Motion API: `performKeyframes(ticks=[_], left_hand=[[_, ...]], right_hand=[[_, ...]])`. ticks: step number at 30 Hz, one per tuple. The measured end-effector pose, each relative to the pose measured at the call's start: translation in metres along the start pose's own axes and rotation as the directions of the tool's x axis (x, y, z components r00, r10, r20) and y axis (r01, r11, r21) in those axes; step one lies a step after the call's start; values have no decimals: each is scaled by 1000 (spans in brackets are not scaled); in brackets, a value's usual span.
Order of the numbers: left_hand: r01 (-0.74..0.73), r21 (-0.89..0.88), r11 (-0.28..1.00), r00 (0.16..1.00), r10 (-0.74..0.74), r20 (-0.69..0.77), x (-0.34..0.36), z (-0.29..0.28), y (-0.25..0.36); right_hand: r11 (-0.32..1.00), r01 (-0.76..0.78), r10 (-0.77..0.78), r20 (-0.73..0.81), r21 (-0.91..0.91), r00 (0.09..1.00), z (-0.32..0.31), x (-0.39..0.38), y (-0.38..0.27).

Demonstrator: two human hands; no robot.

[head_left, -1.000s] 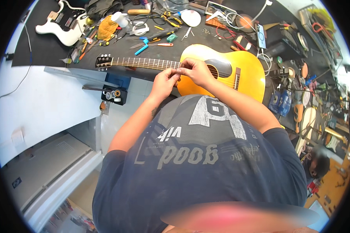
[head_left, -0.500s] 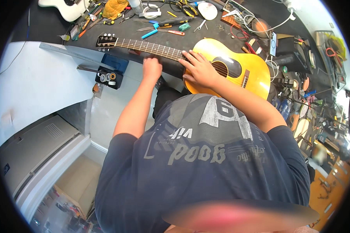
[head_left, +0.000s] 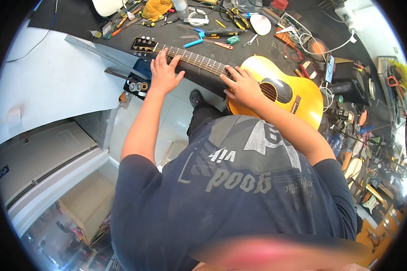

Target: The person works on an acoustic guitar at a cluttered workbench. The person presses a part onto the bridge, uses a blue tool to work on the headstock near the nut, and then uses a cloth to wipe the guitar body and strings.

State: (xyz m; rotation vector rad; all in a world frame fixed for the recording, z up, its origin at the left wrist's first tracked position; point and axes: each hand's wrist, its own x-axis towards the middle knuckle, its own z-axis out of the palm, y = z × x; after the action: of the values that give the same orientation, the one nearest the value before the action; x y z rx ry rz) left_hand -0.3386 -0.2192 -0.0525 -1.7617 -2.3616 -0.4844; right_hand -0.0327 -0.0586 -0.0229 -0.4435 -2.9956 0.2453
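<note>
An acoustic guitar with a yellow top and a dark pickguard lies face up along the bench's near edge, its headstock toward the left. My left hand reaches over the near side of the neck close to the headstock; its fingers are apart, and the fingertips are at the strings. At the other end of the fretboard, where neck meets body, my right hand rests with stretched, spread fingers over the strings and the body's edge. Neither hand holds a tool.
Behind the guitar, the dark bench carries pliers, a blue tool, a red-handled knife and a yellow cloth. A phone and cables stand right of the guitar. A white panel extends at left.
My left hand has risen from below the neck, where it was curled, to the strings near the headstock with fingers spread. My right hand stays by the neck joint. The view has shifted.
</note>
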Motion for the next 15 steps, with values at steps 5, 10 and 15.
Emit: performKeyframes(ticks=[5,10,15], left_hand=[[-77,86,993,980,60,191,9,-5,-26],[-54,107,993,975,29,221,0,-8,-32],[-75,143,987,962,34,270,5,-16,-32]], right_hand=[[1000,-4,4,14,9,1000,-3,0,-1],[1000,-12,12,13,17,1000,-2,1,-2],[1000,-2,2,28,10,1000,-5,2,-2]])
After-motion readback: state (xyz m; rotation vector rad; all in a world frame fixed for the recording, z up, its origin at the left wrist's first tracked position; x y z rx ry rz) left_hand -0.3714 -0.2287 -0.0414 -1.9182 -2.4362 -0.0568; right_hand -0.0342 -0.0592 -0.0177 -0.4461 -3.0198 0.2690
